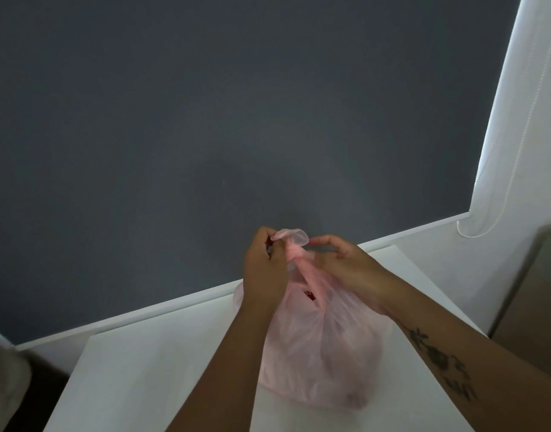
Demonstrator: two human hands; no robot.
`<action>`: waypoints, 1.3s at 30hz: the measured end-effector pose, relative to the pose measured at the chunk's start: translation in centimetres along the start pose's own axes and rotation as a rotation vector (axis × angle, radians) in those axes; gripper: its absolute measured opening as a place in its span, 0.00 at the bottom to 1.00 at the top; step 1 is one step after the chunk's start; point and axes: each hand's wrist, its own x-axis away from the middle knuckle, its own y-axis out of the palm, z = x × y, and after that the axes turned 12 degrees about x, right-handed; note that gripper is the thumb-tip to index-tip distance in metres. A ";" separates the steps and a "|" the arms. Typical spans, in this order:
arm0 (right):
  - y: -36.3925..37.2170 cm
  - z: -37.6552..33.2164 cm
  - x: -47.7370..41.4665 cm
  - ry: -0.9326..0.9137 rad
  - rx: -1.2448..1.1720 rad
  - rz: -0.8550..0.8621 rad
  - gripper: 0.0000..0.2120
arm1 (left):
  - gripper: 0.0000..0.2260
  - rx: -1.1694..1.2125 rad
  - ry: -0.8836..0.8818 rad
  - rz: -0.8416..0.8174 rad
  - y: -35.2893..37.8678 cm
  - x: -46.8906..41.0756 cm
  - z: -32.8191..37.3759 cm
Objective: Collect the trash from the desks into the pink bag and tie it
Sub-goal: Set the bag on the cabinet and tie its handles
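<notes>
Bag [324, 347], pink and translucent, sat on the white desk [149, 378] close to the grey wall [236, 104], its full body resting on the surface below and between the 2 hands. Its neck was gathered into a twisted stalk that rose from the body up to the hands, so the bag's long axis ran from the bulging bottom nearest the camera up and away toward the wall, ending in a small loop of plastic at the top. The left hand [265, 269] was closed around the left side of the twisted neck, fingers curled and pinching the loop's end at the top. The right hand [346, 266] pressed against the neck from the right, thumb and forefinger drawn together on a strand of plastic just beside the knot; its other fingers were bent and hid how much plastic they enclosed. Both hands touched the bag at the neck only, the body hanging slack beneath them and still bearing on the desk. Something red [308, 295] showed through the plastic just under the neck, too blurred to tell what. A white blind [517, 120] with a beaded cord hung at the right.
</notes>
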 end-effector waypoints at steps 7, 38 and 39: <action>1.1 0.0 0.1 0.066 -0.068 -0.089 0.07 | 0.06 0.054 -0.083 -0.046 0.1 -0.3 0.2; 1.2 2.1 0.9 -0.037 -0.531 0.157 0.07 | 0.08 0.077 -0.494 -0.074 -1.3 -1.5 0.4; 0.6 2.1 0.9 -0.026 -0.652 0.129 0.09 | 0.10 -0.018 -0.433 -0.059 -1.9 -1.6 0.1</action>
